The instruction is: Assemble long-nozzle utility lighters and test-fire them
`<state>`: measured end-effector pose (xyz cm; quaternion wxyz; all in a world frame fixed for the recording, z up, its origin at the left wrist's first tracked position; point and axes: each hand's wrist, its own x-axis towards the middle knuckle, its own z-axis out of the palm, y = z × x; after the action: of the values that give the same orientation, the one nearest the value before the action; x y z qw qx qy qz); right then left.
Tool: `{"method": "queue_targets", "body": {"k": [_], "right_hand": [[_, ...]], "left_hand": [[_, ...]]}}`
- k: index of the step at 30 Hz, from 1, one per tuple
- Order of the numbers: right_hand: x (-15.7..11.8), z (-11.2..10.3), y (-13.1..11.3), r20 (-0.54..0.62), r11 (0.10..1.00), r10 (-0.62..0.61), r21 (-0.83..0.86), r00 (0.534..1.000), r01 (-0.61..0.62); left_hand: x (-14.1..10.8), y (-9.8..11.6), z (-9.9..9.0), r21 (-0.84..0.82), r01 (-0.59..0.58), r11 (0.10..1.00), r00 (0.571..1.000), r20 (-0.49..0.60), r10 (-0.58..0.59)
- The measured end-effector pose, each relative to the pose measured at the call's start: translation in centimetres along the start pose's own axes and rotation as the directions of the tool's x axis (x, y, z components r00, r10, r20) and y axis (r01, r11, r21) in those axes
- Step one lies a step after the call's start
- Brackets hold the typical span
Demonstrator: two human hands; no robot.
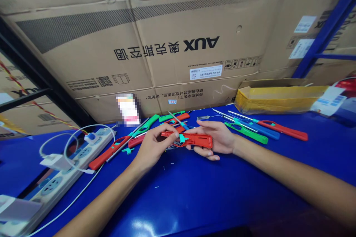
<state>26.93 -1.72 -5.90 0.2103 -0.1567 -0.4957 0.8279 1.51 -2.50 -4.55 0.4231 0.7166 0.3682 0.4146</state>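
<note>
Between the thumb and fingers of my left hand (pixel 157 142) is the narrow end of a red lighter casing half (pixel 201 140), its hollow inner side facing me. A green trigger (pixel 182 139) sits in the casing, and thin wires hang beneath it. My right hand (pixel 219 137) lies palm up behind and under the wide end, fingers curled below it and thumb stretched out. To the left, a loose green trigger piece (pixel 128 151) rests on the blue table (pixel 200 192). Behind my hands lie several red, green and blue long-nosed lighters (pixel 148 124).
More lighters (pixel 269 129) lie at the right, before a yellow-taped box (pixel 280 98). A power strip (pixel 83 153) with plugs and white cables runs along the left. A phone (pixel 128 109) leans on the large carton (pixel 167 26). Tiny wire bits (pixel 156 187) lie in front.
</note>
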Motion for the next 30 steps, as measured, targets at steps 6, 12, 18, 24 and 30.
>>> {"method": "queue_targets", "body": {"k": [6, 12, 18, 24, 30], "right_hand": [[-0.6, -0.4, -0.3, 0.063, 0.999, 0.05, 0.007, 0.997, -0.051], [0.0, 0.6, 0.4, 0.054, 0.992, -0.022, 0.127, 0.998, 0.015], [0.3, 1.0, 0.8, 0.017, 0.982, -0.003, 0.186, 1.0, 0.0], [0.5, 1.1, 0.9, -0.058, 0.987, 0.011, 0.163, 0.998, -0.002], [0.5, 1.1, 0.9, -0.082, 0.99, 0.005, 0.143, 0.997, 0.007]], "left_hand": [[-0.1, 0.0, -0.1, -0.014, -0.007, 1.0, 0.999, -0.042, 0.007], [-0.3, 0.1, 0.0, -0.008, -0.051, 0.999, 0.998, -0.036, 0.05], [-0.3, 0.0, 0.1, 0.042, -0.089, 0.995, 0.996, -0.014, 0.09], [-0.3, 0.2, 0.2, 0.076, -0.104, 0.992, 0.995, 0.002, 0.105], [-0.3, 0.0, 0.2, 0.088, -0.093, 0.992, 0.996, -0.009, 0.094]]}}
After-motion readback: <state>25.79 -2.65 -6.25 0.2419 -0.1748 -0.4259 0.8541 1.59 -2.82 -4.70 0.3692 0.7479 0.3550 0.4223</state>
